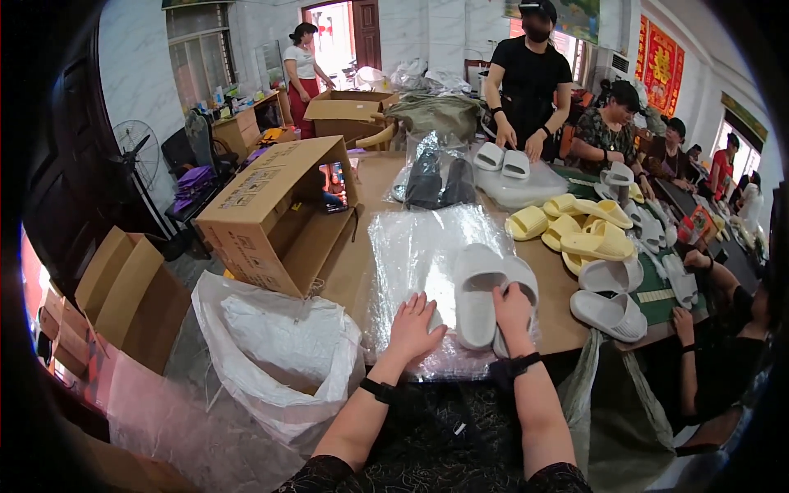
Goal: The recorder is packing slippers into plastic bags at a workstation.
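Note:
A pair of white slide sandals lies side by side on a stack of clear plastic bags on the wooden table. My right hand rests on the right sandal, fingers curled over its strap. My left hand lies flat with fingers spread on the plastic bags, just left of the sandals. Both wrists wear black bands.
An open cardboard box lies on its side at the left. A large white sack stands below it. Yellow sandals and white sandals pile at the right. A person in black handles sandals across the table; others sit at right.

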Motion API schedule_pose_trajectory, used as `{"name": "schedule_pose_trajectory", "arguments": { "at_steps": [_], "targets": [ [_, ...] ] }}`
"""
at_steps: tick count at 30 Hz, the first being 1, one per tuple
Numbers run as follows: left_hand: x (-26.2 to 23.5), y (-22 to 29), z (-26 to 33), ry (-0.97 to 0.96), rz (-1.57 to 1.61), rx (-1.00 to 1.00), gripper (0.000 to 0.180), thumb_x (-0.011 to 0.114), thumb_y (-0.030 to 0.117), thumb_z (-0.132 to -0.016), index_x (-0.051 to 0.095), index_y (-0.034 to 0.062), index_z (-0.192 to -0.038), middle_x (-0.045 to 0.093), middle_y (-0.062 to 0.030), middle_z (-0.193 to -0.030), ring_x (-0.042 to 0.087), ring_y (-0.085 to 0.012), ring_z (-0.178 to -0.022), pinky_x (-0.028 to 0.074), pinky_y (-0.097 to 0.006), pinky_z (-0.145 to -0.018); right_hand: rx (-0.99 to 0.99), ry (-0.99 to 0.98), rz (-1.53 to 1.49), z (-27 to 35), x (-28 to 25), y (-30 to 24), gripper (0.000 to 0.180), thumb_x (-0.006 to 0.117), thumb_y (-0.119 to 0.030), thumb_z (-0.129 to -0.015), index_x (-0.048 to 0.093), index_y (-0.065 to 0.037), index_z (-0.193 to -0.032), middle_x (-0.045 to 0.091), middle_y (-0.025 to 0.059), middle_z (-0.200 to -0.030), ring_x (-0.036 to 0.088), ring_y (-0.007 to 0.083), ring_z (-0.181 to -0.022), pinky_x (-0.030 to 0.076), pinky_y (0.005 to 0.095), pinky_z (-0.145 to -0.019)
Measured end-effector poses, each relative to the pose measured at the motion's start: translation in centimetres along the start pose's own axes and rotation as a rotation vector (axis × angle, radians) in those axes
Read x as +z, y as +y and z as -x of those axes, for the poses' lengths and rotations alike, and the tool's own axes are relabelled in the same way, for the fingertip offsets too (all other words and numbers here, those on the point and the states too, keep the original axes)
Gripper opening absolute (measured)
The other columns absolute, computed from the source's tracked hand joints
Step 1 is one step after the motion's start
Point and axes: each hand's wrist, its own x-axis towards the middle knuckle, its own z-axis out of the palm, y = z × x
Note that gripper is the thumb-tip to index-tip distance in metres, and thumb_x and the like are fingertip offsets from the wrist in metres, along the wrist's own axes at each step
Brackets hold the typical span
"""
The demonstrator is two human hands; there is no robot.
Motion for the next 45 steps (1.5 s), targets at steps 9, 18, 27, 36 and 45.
{"name": "schedule_pose_trajectory", "arguments": {
  "at_steps": [9, 18, 27, 36, 45],
  "targets": [
    [-2.3, 2.6, 1.9, -0.028, -0.137, -0.066, 0.089, 0.063, 0.067, -0.077, 0.047, 0.0060, -0.140, 0.030, -0.0254, -0.152, 0.023, -0.0400, -0.144, 0.019, -0.051, -0.117, 0.163, 0.234, -0.796, 8.8, -7.8, 5.3, 0.030, 0.064, -0.021, -0.094, 0.053, 0.005, -0.086, 0.057, 0.0060, -0.076, 0.048, 0.0127, -0.070, 0.042, 0.0303, -0.064],
    [-1.7, 1.4, 1.0, -0.001, 0.081, 0.275, 0.054, 0.076, 0.034, -0.077, 0.059, 0.0166, -0.125, 0.052, -0.0127, -0.137, 0.047, -0.0382, -0.128, 0.041, -0.048, -0.102, 0.117, 0.229, -1.046, 12.4, -11.6, 4.7, 0.034, 0.059, -0.015, -0.098, 0.051, 0.004, -0.125, 0.062, 0.0071, -0.113, 0.059, 0.0143, -0.098, 0.047, 0.0279, -0.085],
    [-1.5, 2.2, 1.1, 0.152, 0.031, 0.297, 0.044, 0.075, 0.033, -0.076, 0.062, 0.0195, -0.116, 0.056, -0.0086, -0.127, 0.051, -0.0340, -0.120, 0.043, -0.046, -0.094, 0.036, 0.219, -1.058, 13.8, -12.7, 4.6, 0.043, 0.060, -0.015, -0.098, 0.046, 0.006, -0.133, 0.058, 0.0099, -0.125, 0.056, 0.0181, -0.112, 0.043, 0.0295, -0.095],
    [-2.8, 2.4, 0.1, 0.182, 0.078, 0.313, 0.010, 0.069, 0.016, -0.078, 0.071, 0.0121, -0.086, 0.070, -0.0083, -0.105, 0.064, -0.0301, -0.101, 0.053, -0.038, -0.086, 0.007, 0.216, -1.108, 13.9, -13.2, 4.3, 0.049, 0.064, -0.019, -0.096, 0.045, 0.006, -0.134, 0.057, 0.0101, -0.127, 0.056, 0.0187, -0.114, 0.043, 0.0312, -0.097],
    [-3.3, 3.4, 0.1, 0.249, 0.260, 0.110, 0.012, 0.065, 0.019, -0.086, 0.068, 0.0102, -0.094, 0.069, -0.0077, -0.098, 0.064, -0.0293, -0.095, 0.052, -0.039, -0.080, -0.031, 0.240, -1.022, 14.4, -14.1, 2.4, 0.046, 0.065, -0.018, -0.094, 0.049, 0.007, -0.130, 0.060, 0.0107, -0.122, 0.058, 0.0181, -0.109, 0.045, 0.0306, -0.094]
  ]
}}
